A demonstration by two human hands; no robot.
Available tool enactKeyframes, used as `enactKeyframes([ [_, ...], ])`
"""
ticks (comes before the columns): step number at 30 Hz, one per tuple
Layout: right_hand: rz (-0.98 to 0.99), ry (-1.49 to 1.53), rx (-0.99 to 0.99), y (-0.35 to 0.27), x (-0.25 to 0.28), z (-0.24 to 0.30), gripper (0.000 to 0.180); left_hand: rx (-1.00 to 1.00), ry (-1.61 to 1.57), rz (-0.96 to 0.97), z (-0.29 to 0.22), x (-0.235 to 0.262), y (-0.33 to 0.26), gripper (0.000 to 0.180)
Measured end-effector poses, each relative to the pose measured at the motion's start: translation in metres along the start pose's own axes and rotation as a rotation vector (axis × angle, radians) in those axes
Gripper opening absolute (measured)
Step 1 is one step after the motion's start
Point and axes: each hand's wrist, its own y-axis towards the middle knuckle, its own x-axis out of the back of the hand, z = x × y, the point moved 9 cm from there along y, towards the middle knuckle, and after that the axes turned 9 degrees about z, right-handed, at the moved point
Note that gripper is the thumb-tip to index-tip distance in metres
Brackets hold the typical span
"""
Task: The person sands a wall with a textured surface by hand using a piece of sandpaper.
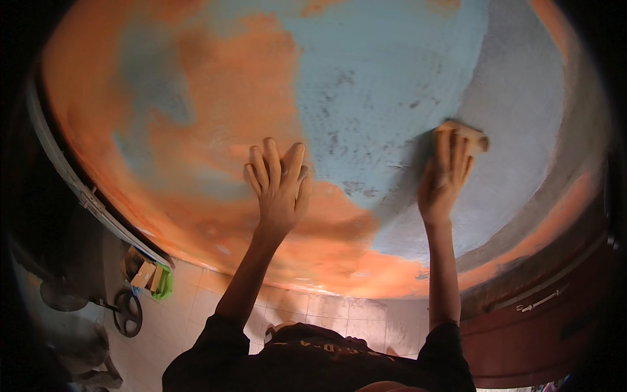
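A large, smoothly curved panel [385,78] spreads before me, blotched in orange, pale blue and grey, with dark specks over the blue. My left hand [279,186] lies flat on an orange patch near the blue edge, its fingers spread and nothing in it. Further right, my right hand [447,170] is closed over a tan sanding block [481,139] and presses it to the panel where the blue meets the grey. The fingers cover most of the block, and its underside is hidden.
Light floor tiles [326,307] show below the panel's near edge. At the lower left are a small cardboard box [144,274], a bright green item [163,284] and a dark spoked wheel [127,313]. A dark red surface [542,333] with a light handle-like strip [541,300] stands at the lower right.
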Motion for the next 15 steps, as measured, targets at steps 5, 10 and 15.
enactKeyframes([
  [5,0.346,-0.076,0.429,-0.010,-0.062,0.095,0.062,0.017,-0.032,0.004,0.060,0.015,-0.001,0.051],
  [10,-0.054,0.008,-0.009,0.025,-0.059,0.100,0.064,0.017,-0.013,-0.010,0.125,0.031,-0.012,0.054],
  [15,0.286,-0.214,0.279,0.026,-0.110,0.190,0.065,0.070,-0.027,0.057,0.187,0.034,-0.028,0.056],
])
